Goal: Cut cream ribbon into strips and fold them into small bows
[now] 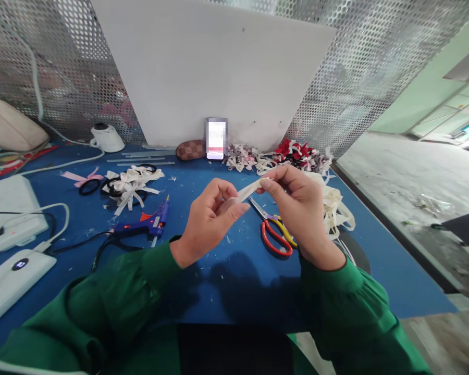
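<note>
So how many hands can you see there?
2. The left hand holds the pale ribbon on one side, and the right hand pinches it on the other. Both are above the blue table.

One phone, one checkered case just left of it, one mug, one pink bow, one glue gun and one power bank farther left, two hands, one ribbon strip and at least one pair of scissors in front, pale bows either side too tangled to count.

L hand, R hand (both pinching), arms fwd
</note>
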`<state>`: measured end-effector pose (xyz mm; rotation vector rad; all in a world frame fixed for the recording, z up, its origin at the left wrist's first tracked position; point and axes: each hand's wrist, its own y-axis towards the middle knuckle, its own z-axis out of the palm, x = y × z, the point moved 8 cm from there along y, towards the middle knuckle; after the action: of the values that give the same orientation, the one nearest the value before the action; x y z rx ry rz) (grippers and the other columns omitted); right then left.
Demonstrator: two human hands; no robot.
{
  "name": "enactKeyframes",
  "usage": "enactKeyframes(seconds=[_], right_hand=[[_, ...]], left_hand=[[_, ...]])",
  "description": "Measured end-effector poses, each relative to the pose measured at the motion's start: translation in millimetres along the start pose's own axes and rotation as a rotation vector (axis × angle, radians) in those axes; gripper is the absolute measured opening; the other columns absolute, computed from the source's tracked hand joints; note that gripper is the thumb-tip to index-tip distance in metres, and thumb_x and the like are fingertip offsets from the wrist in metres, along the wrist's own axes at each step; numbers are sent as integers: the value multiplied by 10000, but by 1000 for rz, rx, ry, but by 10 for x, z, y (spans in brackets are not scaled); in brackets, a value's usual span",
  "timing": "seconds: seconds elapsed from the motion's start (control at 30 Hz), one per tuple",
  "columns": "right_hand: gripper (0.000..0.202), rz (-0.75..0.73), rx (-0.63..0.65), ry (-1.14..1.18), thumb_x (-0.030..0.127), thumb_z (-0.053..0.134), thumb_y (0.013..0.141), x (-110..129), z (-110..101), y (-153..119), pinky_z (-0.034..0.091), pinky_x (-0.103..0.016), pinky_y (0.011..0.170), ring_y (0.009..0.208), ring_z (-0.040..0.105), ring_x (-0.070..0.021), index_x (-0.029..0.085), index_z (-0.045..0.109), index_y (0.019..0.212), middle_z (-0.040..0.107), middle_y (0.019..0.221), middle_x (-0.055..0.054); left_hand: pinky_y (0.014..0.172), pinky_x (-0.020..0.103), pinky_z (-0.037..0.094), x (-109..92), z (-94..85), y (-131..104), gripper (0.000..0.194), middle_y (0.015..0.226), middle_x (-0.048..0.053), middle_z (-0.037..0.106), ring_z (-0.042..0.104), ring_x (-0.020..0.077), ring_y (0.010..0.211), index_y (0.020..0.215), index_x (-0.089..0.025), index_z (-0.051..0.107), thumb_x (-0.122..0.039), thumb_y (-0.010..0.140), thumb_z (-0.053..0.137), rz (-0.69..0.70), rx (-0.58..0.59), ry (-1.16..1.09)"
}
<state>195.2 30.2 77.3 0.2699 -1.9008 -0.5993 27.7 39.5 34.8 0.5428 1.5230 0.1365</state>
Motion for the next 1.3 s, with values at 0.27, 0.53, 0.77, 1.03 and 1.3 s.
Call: enactKeyframes(seconds=[0.27, 0.53, 0.77, 1.03, 1.3], right_hand=[[94, -8, 7, -33, 165, 639, 889, 63, 8, -8, 504, -301, 651, 691, 649, -147, 214, 669, 814, 707, 732, 8], [107, -26, 31, 14, 141, 642, 906, 109, 17, -26, 518, -294, 653, 693, 664, -144, 210, 681, 834, 708, 731, 10], [80, -3, 73, 84, 201, 667, 917, 119, 55, -59, 538, -295, 633, 661, 679, -146, 212, 669, 838, 712, 707, 14], [54, -87, 201, 122, 232, 690, 926, 191, 238, -133, 549, -296, 679, 721, 680, -146, 207, 685, 878, 720, 779, 3], [131, -238, 130, -50, 157, 689, 913, 307, 244, -144, 506, -311, 741, 792, 635, -154, 232, 652, 813, 676, 811, 6]], left_hand=[[509, 234, 353, -10, -91, 33, 251, 634, -43, 523, 441, 94, 548, 780, -203, 534, -358, 915, 678, -10, -118, 171], [521, 213, 402, 18, -94, 39, 250, 633, -41, 580, 507, 90, 554, 770, -200, 529, -320, 893, 709, -20, -137, 114], [544, 222, 423, 15, -99, 50, 152, 646, -27, 613, 529, 99, 573, 832, -189, 666, -321, 900, 699, -14, -125, 144], [569, 225, 466, 25, -75, -6, 179, 653, -11, 647, 564, 108, 596, 749, -182, 651, -300, 870, 711, -45, -157, 53], [417, 198, 361, 109, -51, -23, 173, 677, 0, 688, 464, 63, 452, 835, -183, 715, -352, 859, 743, -108, -151, -105]])
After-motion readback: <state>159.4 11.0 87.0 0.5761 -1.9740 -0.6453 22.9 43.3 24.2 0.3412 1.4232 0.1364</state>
